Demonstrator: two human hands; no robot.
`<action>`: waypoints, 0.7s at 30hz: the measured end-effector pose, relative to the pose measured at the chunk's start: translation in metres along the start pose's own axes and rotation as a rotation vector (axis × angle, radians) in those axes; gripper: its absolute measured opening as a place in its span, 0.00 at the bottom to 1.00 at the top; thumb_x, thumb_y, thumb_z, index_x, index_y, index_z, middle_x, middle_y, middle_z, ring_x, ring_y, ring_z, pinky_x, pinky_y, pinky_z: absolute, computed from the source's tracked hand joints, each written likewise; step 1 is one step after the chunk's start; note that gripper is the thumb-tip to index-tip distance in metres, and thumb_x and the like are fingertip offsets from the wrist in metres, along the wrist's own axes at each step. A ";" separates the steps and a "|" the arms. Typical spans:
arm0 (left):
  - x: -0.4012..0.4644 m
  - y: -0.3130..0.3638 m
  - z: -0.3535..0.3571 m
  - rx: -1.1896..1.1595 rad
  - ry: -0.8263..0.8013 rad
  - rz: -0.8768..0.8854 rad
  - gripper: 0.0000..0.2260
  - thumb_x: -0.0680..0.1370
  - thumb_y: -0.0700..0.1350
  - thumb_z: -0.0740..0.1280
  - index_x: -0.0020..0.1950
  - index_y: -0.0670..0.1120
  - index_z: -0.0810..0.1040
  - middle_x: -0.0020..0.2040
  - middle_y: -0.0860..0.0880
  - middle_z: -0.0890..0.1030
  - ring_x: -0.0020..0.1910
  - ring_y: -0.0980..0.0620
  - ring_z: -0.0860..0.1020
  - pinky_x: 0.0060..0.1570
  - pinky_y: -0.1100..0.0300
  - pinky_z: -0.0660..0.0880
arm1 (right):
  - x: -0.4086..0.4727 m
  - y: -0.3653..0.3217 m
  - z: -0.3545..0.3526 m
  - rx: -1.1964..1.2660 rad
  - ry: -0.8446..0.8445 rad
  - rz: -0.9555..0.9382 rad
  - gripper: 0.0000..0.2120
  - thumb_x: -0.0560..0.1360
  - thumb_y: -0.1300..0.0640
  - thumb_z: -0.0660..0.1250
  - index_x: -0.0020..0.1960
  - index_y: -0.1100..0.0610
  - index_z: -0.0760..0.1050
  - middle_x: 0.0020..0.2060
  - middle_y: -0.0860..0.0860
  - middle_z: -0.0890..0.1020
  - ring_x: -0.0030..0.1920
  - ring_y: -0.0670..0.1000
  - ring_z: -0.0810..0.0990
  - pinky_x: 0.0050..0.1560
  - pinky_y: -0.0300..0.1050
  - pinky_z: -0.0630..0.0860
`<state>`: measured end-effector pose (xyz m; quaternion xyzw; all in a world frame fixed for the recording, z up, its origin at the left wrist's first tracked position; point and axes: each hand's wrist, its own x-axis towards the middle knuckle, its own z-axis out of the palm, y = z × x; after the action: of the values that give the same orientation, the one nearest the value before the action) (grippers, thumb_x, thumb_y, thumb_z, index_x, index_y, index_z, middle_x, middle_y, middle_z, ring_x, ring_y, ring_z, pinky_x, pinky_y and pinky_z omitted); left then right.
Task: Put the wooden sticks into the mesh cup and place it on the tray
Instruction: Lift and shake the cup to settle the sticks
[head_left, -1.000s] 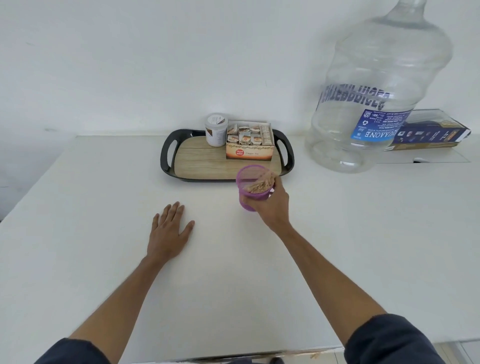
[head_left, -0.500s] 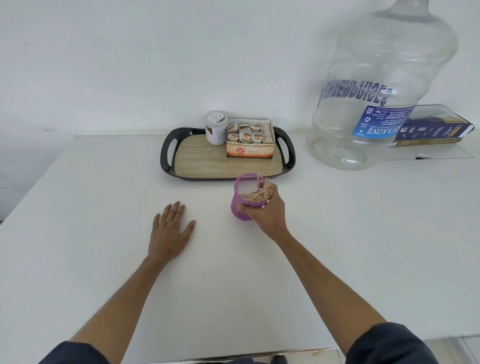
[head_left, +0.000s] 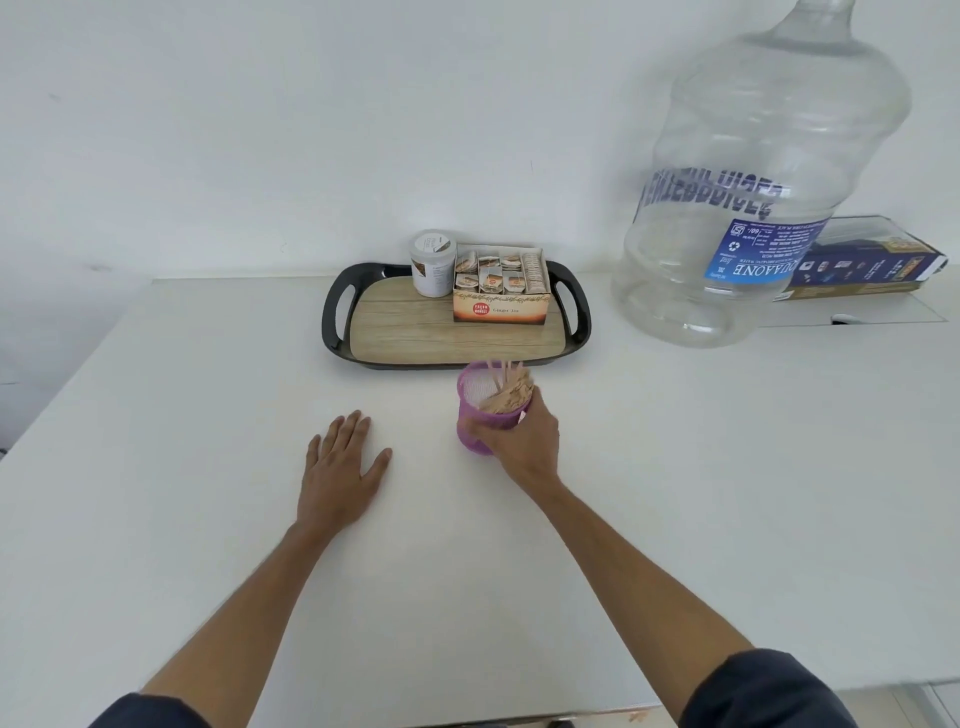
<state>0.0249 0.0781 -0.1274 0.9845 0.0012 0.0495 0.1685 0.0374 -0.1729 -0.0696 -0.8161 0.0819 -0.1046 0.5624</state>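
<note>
A purple mesh cup (head_left: 480, 410) stands upright on the white table, just in front of the tray's near rim. A bundle of wooden sticks (head_left: 508, 391) leans inside it against its right side. My right hand (head_left: 522, 444) wraps the cup from the right and front. My left hand (head_left: 340, 473) lies flat on the table to the cup's left, fingers spread, holding nothing. The tray (head_left: 340, 312) is black-rimmed with a wood-look floor and two handle cut-outs.
On the tray's back half stand a white jar (head_left: 432, 262) and an open box of tea sachets (head_left: 500, 293). A large clear water bottle (head_left: 753, 208) stands to the right, with a flat dark blue box (head_left: 878, 267) behind it. The wall is close behind.
My right hand has brought the cup down and slightly left and turned it upright, from tilted toward me to standing on the table. My left hand has stayed flat.
</note>
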 end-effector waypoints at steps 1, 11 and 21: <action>0.000 0.000 0.000 -0.001 0.002 0.001 0.27 0.81 0.58 0.56 0.78 0.47 0.59 0.79 0.51 0.57 0.78 0.52 0.52 0.76 0.50 0.48 | 0.006 -0.005 -0.002 0.058 0.031 -0.011 0.43 0.50 0.40 0.80 0.62 0.50 0.73 0.50 0.40 0.82 0.50 0.45 0.82 0.48 0.44 0.82; 0.001 -0.001 0.000 -0.003 0.006 -0.004 0.27 0.81 0.58 0.56 0.78 0.47 0.60 0.79 0.51 0.57 0.78 0.52 0.51 0.76 0.50 0.47 | 0.039 -0.020 -0.029 0.176 0.198 -0.079 0.37 0.53 0.44 0.83 0.56 0.43 0.69 0.45 0.36 0.82 0.46 0.35 0.80 0.42 0.30 0.75; -0.001 0.001 -0.001 -0.015 0.007 -0.010 0.27 0.81 0.58 0.56 0.78 0.48 0.60 0.79 0.52 0.57 0.78 0.53 0.51 0.76 0.51 0.47 | 0.033 -0.012 -0.031 0.119 0.156 -0.081 0.34 0.55 0.52 0.85 0.53 0.43 0.68 0.48 0.39 0.80 0.51 0.42 0.81 0.47 0.39 0.79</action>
<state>0.0237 0.0776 -0.1262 0.9830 0.0063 0.0520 0.1761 0.0614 -0.2045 -0.0448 -0.7734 0.0861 -0.1952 0.5969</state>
